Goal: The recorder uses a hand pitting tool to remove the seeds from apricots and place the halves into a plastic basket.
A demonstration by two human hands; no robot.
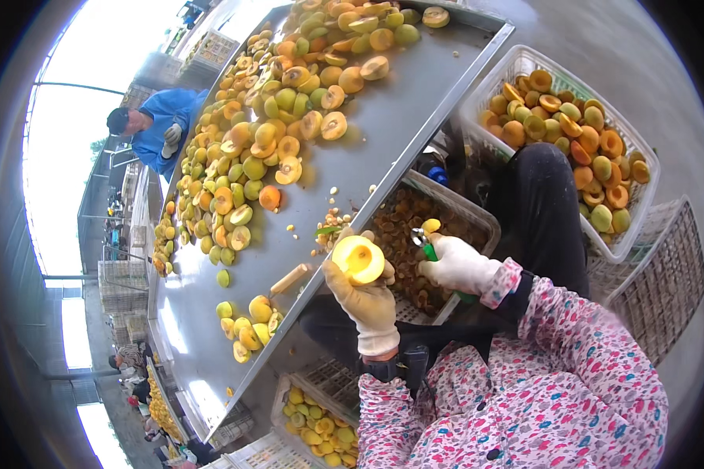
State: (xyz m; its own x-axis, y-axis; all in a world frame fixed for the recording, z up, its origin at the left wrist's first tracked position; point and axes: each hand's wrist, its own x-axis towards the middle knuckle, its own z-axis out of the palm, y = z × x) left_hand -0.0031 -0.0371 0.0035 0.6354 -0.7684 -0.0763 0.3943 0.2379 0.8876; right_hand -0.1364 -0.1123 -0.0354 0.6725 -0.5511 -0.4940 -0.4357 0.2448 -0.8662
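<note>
My left hand (361, 293), in a pale work glove, holds a halved yellow peach-like fruit (358, 260). Its cut face is turned up, with a round hollow at the centre. My right hand (457, 265), also gloved, grips a green-handled hand tool (429, 252) with a shiny metal head. A small yellow fruit piece (430, 225) is by that head; whether they touch, I cannot tell. Below both hands is a plastic crate (487, 220) of brown pits and scraps. The tool is apart from the fruit half.
A metal table (387, 126) with a raised rim bears heaped fruit halves (264, 138), loose kernels (331, 221) and a wooden-handled tool (289, 279). Crates of halves stand right (639, 234) and lower left (278, 404). An empty-looking crate (660, 293) is behind. Across the table is a person in blue (158, 126).
</note>
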